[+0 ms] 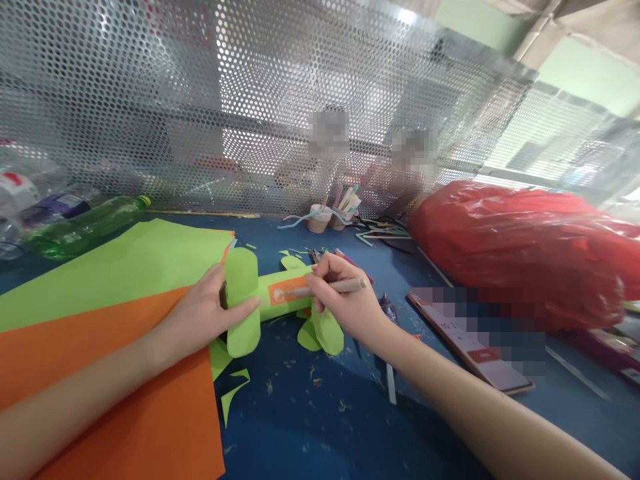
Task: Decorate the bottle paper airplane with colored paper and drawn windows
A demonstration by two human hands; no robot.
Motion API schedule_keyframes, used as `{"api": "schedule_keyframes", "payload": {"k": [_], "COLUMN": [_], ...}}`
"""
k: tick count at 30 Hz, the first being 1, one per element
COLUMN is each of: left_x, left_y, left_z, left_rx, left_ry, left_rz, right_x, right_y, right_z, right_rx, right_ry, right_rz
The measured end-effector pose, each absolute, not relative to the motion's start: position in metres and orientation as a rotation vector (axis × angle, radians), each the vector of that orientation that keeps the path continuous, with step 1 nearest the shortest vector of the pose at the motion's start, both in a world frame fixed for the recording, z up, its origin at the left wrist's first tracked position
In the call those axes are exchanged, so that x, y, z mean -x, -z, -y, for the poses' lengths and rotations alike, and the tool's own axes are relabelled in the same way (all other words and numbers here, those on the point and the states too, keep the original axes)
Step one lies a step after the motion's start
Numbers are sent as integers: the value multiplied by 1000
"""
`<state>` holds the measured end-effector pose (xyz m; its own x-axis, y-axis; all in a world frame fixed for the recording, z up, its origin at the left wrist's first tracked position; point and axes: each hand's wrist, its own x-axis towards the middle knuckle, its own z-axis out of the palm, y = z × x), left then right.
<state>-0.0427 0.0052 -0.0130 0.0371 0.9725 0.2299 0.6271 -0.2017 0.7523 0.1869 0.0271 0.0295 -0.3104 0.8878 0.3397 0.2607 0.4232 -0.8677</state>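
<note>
A green paper-covered tube craft (280, 297) with rounded green flaps and an orange label lies on the blue table. My left hand (203, 313) grips its near end, thumb pressed across the big green flap (242, 303). My right hand (340, 297) is closed on a beige pen (330, 288), whose tip rests on the orange label (284, 292).
Orange paper (115, 393) and green paper (125, 263) lie at the left, with plastic bottles (80, 230) behind. A red plastic bag (520, 247) fills the right; a ruler-like strip (470, 343) lies before it. Cups with sticks (333, 215) stand by the perforated metal screen (250, 100). Paper scraps litter the table.
</note>
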Motion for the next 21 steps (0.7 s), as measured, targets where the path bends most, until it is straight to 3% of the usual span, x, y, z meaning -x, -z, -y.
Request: {"api": "schedule_keyframes", "payload": {"k": [21], "left_x": [44], "left_y": [15], "left_z": [-7], "left_rx": [-1861], "left_ry": [-1027], "left_rz": [-1597], "right_x": [-186], "right_y": [-30], "right_z": [-26], "right_rx": [962], "right_ry": [-891], "right_rz": [1856]}}
